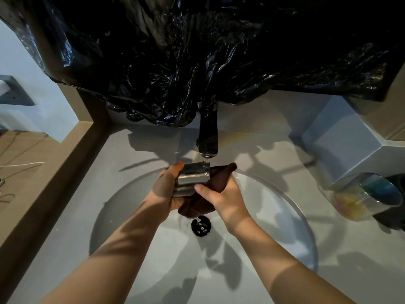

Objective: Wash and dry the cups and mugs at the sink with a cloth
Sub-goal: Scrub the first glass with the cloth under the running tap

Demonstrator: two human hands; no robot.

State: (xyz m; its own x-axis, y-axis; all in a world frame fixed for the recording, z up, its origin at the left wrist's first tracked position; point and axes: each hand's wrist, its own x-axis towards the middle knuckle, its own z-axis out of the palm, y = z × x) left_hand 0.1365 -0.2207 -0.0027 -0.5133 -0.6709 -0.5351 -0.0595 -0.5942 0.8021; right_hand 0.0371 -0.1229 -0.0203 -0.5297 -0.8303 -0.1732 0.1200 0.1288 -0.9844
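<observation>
A shiny metal cup (191, 180) lies on its side over the round white sink (274, 207), right under the black tap (207, 137). Water runs from the tap onto the cup's far end. My left hand (165, 187) grips the cup from the left, fingers curled over its top. My right hand (221, 198) holds a dark brown cloth (220, 178) against the cup's right side and underside, thumb pressing on the metal. Part of the cloth hangs wet below the cup, above the drain (201, 226).
An iridescent glass (361, 198) lies on the counter at the right, beside a dark object (396, 216) at the frame edge. A grey box (341, 137) stands behind it. Black plastic sheeting (208, 51) covers the wall above. A wooden ledge (54, 172) borders the counter's left.
</observation>
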